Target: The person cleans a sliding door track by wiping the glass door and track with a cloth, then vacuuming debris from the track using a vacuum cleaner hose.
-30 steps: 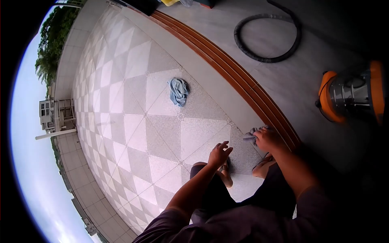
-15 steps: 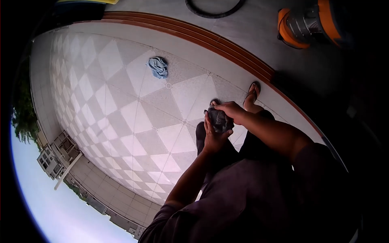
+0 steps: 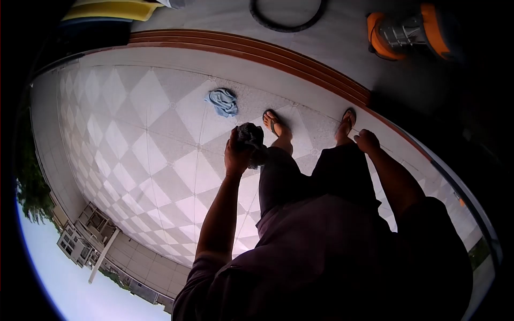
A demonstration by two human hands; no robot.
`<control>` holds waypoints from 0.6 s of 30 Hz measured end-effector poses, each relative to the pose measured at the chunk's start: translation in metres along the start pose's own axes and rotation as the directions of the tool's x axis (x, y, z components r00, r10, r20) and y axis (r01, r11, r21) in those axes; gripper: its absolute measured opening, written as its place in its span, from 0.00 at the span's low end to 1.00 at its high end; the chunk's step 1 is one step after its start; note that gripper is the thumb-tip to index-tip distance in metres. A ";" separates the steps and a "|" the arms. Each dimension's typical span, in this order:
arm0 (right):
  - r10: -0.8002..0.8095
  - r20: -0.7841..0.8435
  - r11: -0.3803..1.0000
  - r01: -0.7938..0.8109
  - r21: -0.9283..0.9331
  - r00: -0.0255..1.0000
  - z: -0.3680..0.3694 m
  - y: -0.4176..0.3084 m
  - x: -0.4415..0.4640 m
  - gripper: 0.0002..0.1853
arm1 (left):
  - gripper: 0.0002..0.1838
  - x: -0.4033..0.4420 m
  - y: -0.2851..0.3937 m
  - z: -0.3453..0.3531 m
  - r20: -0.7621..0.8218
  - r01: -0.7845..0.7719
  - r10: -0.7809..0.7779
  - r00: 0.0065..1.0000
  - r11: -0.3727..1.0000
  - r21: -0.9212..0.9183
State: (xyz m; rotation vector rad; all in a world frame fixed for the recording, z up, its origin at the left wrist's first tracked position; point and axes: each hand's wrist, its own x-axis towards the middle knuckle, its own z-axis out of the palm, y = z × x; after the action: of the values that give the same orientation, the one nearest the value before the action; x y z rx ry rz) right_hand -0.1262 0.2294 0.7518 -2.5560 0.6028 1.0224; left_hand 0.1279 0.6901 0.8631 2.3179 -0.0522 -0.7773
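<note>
A dark, crumpled cloth [image 3: 250,136] is gripped in my left hand [image 3: 236,156], raised over the tiled floor in front of my left leg. Part of the cloth hangs down beside the wrist. My right hand [image 3: 367,140] is away from it, beside my right knee, with its fingers curled in and nothing visible in them. On the floor beyond my left hand lies a bunched light-blue cloth [image 3: 222,101], touched by neither hand.
My feet in flip-flops [image 3: 274,124] stand on the diamond-patterned tiles [image 3: 160,144]. Behind a reddish-brown stepped edge [image 3: 241,45] are a black hose loop [image 3: 289,28] and an orange-and-black machine [image 3: 401,32]. Something yellow [image 3: 115,10] is at the top left.
My hands have moved apart. The left has carried the dark cloth left and it is now bunched up; the right has let go and swung to the right. My left foot now shows further forward.
</note>
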 end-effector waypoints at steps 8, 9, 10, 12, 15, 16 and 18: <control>0.284 0.196 0.826 -0.343 0.447 0.939 -0.009 -0.077 -0.108 0.25 | 0.52 0.143 -0.092 -0.150 -0.204 0.191 -0.098 0.974 0.843 0.504; 0.284 0.237 0.849 -0.358 0.389 0.929 0.005 -0.083 -0.110 0.26 | 0.54 0.155 -0.113 -0.159 -0.240 0.231 -0.128 0.962 0.849 0.475; 0.263 0.229 0.875 -0.332 0.352 0.937 0.016 -0.087 -0.115 0.27 | 0.55 0.155 -0.105 -0.156 -0.292 0.377 -0.253 0.922 0.757 0.534; 0.183 0.303 0.882 -0.293 0.370 0.935 0.015 -0.088 -0.114 0.28 | 0.54 0.160 -0.117 -0.163 -0.232 0.460 -0.402 0.886 0.690 0.559; 0.063 0.362 0.853 -0.238 0.465 0.930 -0.009 -0.073 -0.106 0.28 | 0.42 0.109 -0.031 -0.111 0.132 0.504 -0.526 0.840 0.848 0.163; 0.024 0.395 0.834 -0.236 0.499 0.918 -0.019 -0.065 -0.103 0.28 | 0.43 0.088 -0.001 -0.086 0.256 0.485 -0.511 0.821 0.860 0.159; 0.052 0.303 0.821 -0.213 0.530 0.952 -0.032 -0.051 -0.095 0.27 | 0.46 0.046 0.057 -0.030 0.433 0.477 -0.545 0.717 0.838 0.264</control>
State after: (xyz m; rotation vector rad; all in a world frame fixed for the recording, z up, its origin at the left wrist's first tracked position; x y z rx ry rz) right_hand -0.1450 0.2839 0.8484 -1.8420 0.8634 1.0346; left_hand 0.1922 0.6532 0.8926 2.2070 0.3446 -1.6950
